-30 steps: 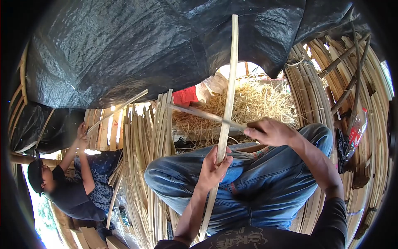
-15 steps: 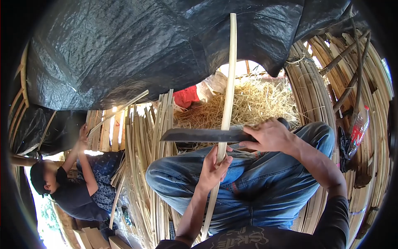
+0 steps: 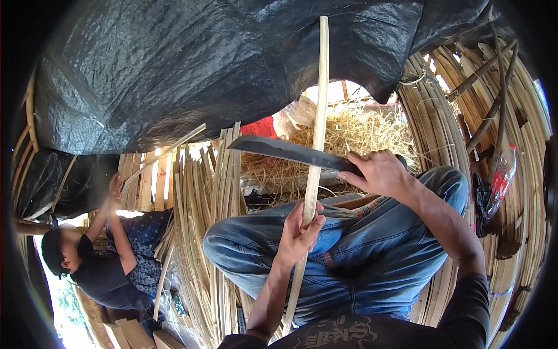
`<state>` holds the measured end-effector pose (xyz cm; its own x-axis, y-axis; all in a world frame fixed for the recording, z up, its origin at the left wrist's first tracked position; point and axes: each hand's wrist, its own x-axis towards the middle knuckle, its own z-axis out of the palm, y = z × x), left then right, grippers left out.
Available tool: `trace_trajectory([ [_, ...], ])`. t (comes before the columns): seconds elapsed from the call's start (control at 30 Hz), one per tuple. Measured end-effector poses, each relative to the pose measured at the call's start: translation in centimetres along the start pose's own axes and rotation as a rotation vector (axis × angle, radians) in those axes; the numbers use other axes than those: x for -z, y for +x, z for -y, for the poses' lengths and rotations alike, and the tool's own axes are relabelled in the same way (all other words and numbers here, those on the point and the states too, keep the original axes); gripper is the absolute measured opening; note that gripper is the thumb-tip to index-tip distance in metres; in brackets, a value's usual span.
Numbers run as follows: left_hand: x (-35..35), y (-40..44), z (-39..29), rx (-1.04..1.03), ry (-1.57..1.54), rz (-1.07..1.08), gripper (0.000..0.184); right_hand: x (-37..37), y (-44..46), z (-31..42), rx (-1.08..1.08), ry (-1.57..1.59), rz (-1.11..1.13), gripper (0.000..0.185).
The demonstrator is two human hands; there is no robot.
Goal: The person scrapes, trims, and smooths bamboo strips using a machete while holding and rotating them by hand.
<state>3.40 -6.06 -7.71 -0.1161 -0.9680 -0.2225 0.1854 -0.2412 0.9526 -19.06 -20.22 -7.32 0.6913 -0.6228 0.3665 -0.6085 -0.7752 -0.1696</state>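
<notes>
A long pale wooden strip (image 3: 321, 99) stands nearly upright in front of me, its lower part running down over my jeans. My left hand (image 3: 300, 234) is wrapped round it below the middle. In my right hand (image 3: 378, 173) is a machete (image 3: 285, 151) with a dark, broad blade. The blade points left, tilted slightly upward at its tip, and crosses the strip above my left hand. My right fingers lie along the base of the blade; the handle is mostly hidden behind the hand.
Bundled strips (image 3: 430, 116) line the right, near a plastic bottle (image 3: 501, 177). More strips (image 3: 195, 232) lie left of my knee. Straw (image 3: 372, 134) is heaped ahead under a black tarp (image 3: 192, 70). Another person (image 3: 110, 273) sits at the left, arms raised to a thin strip.
The machete swept down along the strip, then rose again with its tip tilted up. My left hand has stayed round the strip, which leans slightly further left at its top.
</notes>
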Motion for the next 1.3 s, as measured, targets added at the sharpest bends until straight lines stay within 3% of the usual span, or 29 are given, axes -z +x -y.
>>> trace_trajectory([
  [0.07,0.0,0.1,-0.1,0.000,0.013,0.008,0.025,0.3,-0.2,0.9,-0.023,0.026,0.040,0.048],
  [0.17,-0.1,0.1,0.0,-0.004,0.018,0.010,0.025,-0.6,-0.5,2.0,0.164,0.069,0.077,0.050],
  [0.3,0.3,-0.2,0.5,0.022,0.034,-0.008,0.023,-0.2,-0.1,2.6,0.208,0.028,0.178,0.051],
  [0.37,0.1,-0.2,0.1,0.011,0.058,-0.012,0.022,-0.7,0.3,1.4,0.040,0.131,0.188,0.050],
  [0.4,0.1,-0.3,0.0,0.010,0.053,-0.009,0.022,-0.3,0.6,0.9,0.003,0.150,0.056,0.048],
  [0.43,0.2,-0.4,-0.1,0.006,0.046,-0.006,0.022,-0.3,0.8,0.3,0.002,0.144,0.060,0.048],
  [0.5,0.1,-0.4,-0.2,-0.004,0.030,0.002,0.022,-0.4,1.0,-0.8,-0.170,0.117,-0.078,0.044],
  [0.57,0.0,-0.3,-0.2,-0.010,0.050,0.010,0.022,-0.3,0.5,-0.8,-0.146,0.134,-0.064,0.043],
  [0.63,-0.1,-0.2,-0.1,-0.022,0.059,-0.001,0.022,-0.3,-0.1,0.6,-0.157,0.235,0.145,0.038],
  [0.7,0.0,-0.1,0.2,-0.013,0.056,-0.021,0.023,-0.3,-0.2,1.7,-0.095,0.279,0.216,0.039],
  [0.77,0.2,-0.3,0.2,-0.018,0.071,-0.025,0.023,-1.0,-0.2,2.4,0.175,0.149,0.073,0.039],
  [0.83,0.4,-0.4,0.0,-0.024,0.087,-0.021,0.023,-1.4,0.1,2.4,0.142,0.193,0.091,0.039],
  [0.9,0.4,-0.4,0.0,-0.016,0.074,-0.027,0.023,-1.2,0.7,1.5,-0.108,0.280,0.176,0.038],
  [1.03,0.1,-0.2,-0.1,-0.008,0.006,-0.010,0.023,-0.6,0.7,0.4,-0.364,0.517,0.109,0.040],
  [1.17,-0.9,-0.2,-0.7,-0.042,0.115,0.046,0.028,1.2,0.7,2.8,-0.344,0.673,0.155,0.025],
  [1.3,-1.3,-0.2,0.8,-0.133,0.199,0.054,0.043,-0.3,1.0,2.9,-0.279,0.780,-0.028,0.016],
])
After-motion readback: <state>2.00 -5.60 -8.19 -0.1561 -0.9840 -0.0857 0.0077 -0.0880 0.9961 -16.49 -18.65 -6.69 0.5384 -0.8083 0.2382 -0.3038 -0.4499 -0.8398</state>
